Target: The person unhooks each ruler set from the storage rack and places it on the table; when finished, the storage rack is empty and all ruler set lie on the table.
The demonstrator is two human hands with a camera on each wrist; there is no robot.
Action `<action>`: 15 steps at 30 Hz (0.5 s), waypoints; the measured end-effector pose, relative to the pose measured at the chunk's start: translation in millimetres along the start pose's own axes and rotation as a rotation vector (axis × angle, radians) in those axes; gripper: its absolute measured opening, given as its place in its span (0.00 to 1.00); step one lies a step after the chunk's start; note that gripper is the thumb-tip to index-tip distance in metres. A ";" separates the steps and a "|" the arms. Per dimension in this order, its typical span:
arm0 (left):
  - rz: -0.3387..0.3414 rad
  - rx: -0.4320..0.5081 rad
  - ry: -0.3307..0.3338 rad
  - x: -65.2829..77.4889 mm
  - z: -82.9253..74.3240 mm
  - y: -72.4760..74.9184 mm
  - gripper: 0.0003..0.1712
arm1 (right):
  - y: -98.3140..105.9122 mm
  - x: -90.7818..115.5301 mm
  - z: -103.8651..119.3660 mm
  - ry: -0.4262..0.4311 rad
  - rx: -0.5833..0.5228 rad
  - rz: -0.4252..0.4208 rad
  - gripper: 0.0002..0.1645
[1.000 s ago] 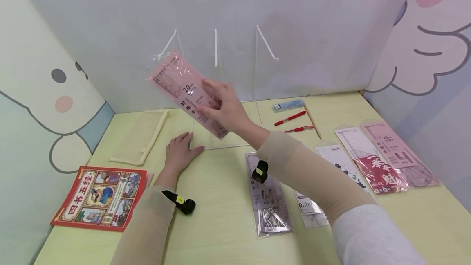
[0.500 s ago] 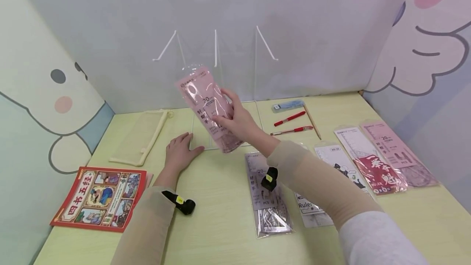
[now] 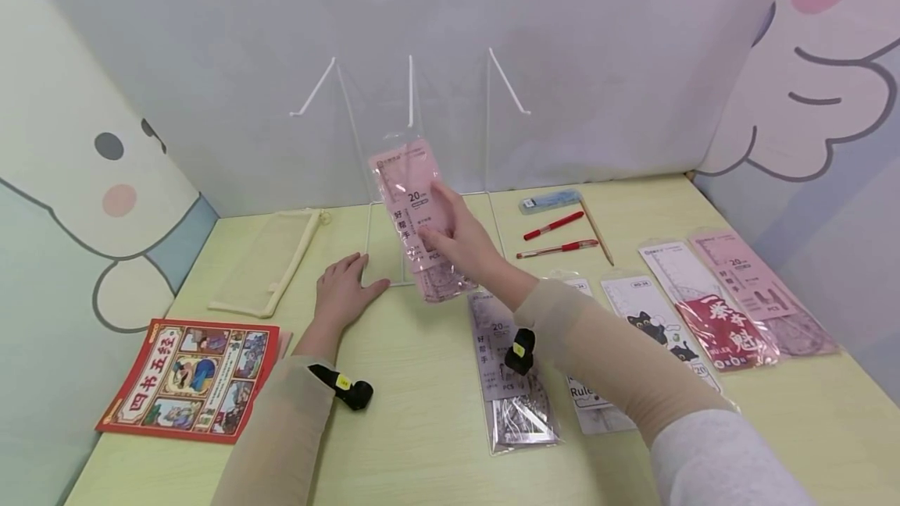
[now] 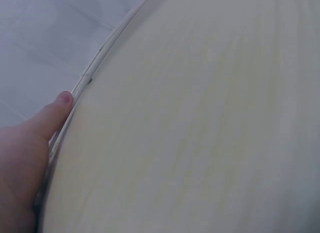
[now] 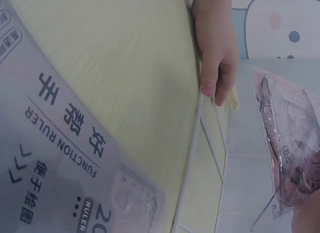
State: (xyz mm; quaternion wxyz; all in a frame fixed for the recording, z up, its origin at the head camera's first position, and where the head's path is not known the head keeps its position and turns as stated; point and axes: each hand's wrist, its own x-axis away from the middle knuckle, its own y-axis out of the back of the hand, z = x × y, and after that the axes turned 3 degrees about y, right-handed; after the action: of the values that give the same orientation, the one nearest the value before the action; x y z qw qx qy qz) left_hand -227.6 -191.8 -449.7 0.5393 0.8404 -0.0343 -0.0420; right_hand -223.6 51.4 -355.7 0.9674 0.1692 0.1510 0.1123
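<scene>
My right hand [image 3: 467, 240] pinches a pink ruler set in a clear packet [image 3: 413, 178], thumb on its front, held up and slightly tilted. Its top flap is just below the tip of the white wire rack's middle prong [image 3: 411, 92]. In the right wrist view the back of the packet [image 5: 295, 143] shows clear rulers and a protractor. My left hand [image 3: 343, 291] rests on the table at the front left corner of the rack's base, its thumb [image 4: 62, 100] against the wire. Below my right forearm lies a purple-grey ruler set [image 3: 502, 365].
More packaged ruler sets lie on the right, including a red-and-white one [image 3: 710, 307] and a pink one [image 3: 748, 279]. Red pens [image 3: 555, 226], a pencil [image 3: 598, 233] and a blue packet [image 3: 551, 201] lie behind. A mesh pouch [image 3: 270, 256] and a red book [image 3: 193, 377] lie left.
My right hand has moved the pink ruler set right and down, from by the left prong to below the middle one, turning it more upright. My left hand has stayed put.
</scene>
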 end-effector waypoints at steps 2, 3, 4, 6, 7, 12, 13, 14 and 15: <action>-0.002 0.000 0.002 0.1 0.1 0.1 0.45 | 0.2 1.9 -1.3 -0.011 0.005 -0.019 0.45; -0.002 0.000 0.004 0.1 0.1 0.1 0.45 | 0.2 3.1 -2.1 -0.014 0.011 -0.026 0.45; -0.003 -0.001 0.006 0.1 0.1 0.1 0.46 | 0.3 4.6 -3.0 -0.015 0.020 -0.033 0.45; -0.002 -0.006 0.009 0.0 0.2 -0.2 0.46 | 0.0 8.4 -5.0 -0.015 0.030 -0.038 0.46; -0.002 -0.007 0.010 -0.1 0.3 -0.4 0.46 | -0.2 10.3 -6.1 -0.015 0.036 -0.037 0.46; -0.003 -0.005 0.012 -0.8 0.7 -0.9 0.46 | -1.5 19.4 -10.4 -0.023 -0.002 0.007 0.47; -0.002 -0.004 0.012 -0.9 0.7 -0.8 0.47 | -1.8 20.9 -10.8 -0.026 -0.023 0.021 0.47; -0.001 -0.003 0.014 -1.0 0.6 -0.7 0.47 | -2.0 22.2 -11.2 -0.029 -0.042 0.035 0.47; 0.001 -0.002 0.015 -1.0 0.5 -0.5 0.47 | -2.2 23.5 -11.4 -0.033 -0.061 0.050 0.47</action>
State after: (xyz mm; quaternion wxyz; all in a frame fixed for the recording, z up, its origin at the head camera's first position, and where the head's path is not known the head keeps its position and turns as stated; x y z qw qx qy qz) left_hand -228.6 -192.0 -450.4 0.5406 0.8400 -0.0306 -0.0354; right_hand -205.2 59.0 -372.7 0.9714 0.1453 0.1275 0.1382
